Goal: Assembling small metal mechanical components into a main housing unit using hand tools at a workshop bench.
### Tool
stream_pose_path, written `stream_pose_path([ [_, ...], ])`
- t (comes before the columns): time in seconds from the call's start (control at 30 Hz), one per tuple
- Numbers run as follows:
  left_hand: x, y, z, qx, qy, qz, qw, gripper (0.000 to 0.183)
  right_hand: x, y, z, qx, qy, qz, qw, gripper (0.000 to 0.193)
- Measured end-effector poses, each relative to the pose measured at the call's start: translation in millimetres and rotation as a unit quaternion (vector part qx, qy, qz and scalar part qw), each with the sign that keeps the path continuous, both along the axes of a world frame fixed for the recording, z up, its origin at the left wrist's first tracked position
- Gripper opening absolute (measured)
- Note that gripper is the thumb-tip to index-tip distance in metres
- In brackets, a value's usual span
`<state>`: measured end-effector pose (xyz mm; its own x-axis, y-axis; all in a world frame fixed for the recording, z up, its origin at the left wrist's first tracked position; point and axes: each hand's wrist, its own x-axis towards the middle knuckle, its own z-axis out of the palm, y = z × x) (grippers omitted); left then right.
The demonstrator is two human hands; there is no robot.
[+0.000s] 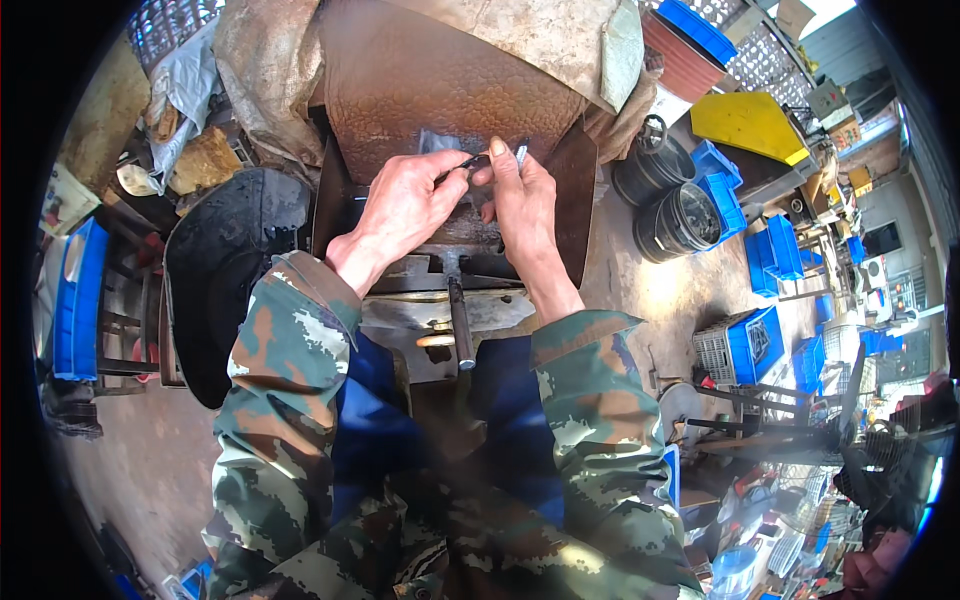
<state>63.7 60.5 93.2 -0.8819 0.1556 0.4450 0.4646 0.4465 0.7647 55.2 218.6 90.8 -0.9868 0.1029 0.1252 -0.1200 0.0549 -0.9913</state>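
Note:
Both my hands meet over a rusty metal machine housing [575,200]. My left hand [405,200], fingers pinched, grips one end of a small dark metal piece [473,161]. The fingers of my right hand [525,205] are closed round its other end, thumb on top. A short pale, shiny edge [521,154] shows beside the right thumb; I cannot tell whether it belongs to the same piece. Below my hands, a dark metal rod [460,325] sticks out of the housing toward me. A worn brown sheet [440,85] rises behind my hands.
A large black tub [235,260] stands close at left, near a blue crate [80,300]. Two black buckets [675,222] stand at right, with blue bins [775,250] and a yellow panel [745,128] beyond. A grey-and-blue crate [745,345] sits farther right.

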Motion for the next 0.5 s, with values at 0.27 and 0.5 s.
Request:
stream_pose_path([
  [0.27, -1, -5, 6, 0.017, -0.061, -0.012, 0.998, 0.025, 3, 5, 2, 0.072, -0.009, 0.019, 0.997, 0.041],
  [0.5, -1, -12, 4, 0.068, -0.114, -0.026, 0.991, 0.022, 2, 3, -2, 0.117, 0.023, 0.027, 0.993, 0.041],
])
